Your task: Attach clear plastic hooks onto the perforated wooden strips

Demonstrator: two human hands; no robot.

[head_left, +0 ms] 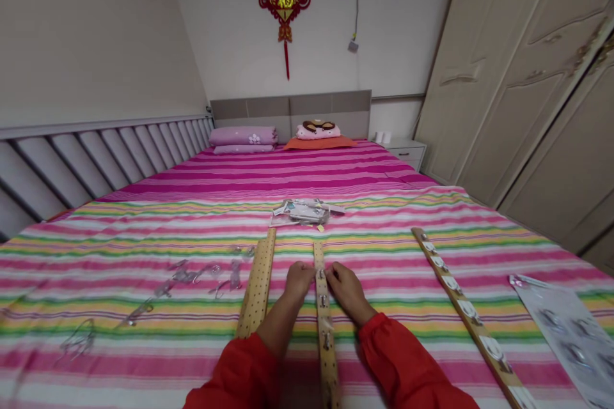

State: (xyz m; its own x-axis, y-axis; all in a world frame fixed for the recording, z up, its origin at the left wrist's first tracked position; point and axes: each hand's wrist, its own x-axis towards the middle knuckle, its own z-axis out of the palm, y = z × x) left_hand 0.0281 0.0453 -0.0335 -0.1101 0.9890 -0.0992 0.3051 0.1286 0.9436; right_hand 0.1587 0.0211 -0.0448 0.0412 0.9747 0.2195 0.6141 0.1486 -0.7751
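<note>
A narrow wooden strip (324, 319) with holes lies lengthwise in front of me on the striped bedding, with small metal hooks set along it. At the farthest visible metal hook (321, 274), my left hand (299, 280) comes in from the left with fingers pinched together. From the other side my right hand (348, 291) closes its fingertips at the same hook. Both hands rest low against the strip's edges, and the fingertips partly hide their exact grip. Left of my left forearm lie wider perforated wooden boards (259, 275), partly overlapped by that arm.
Loose hooks in clear wrappers (185, 275) lie scattered to the left. Beyond the strip sits a pile of plastic packaging (304, 211). On the right are a wooden rail (458, 297) with white-backed hooks and a clear packet of hooks (566, 326). A bed railing (119, 147) runs along the left.
</note>
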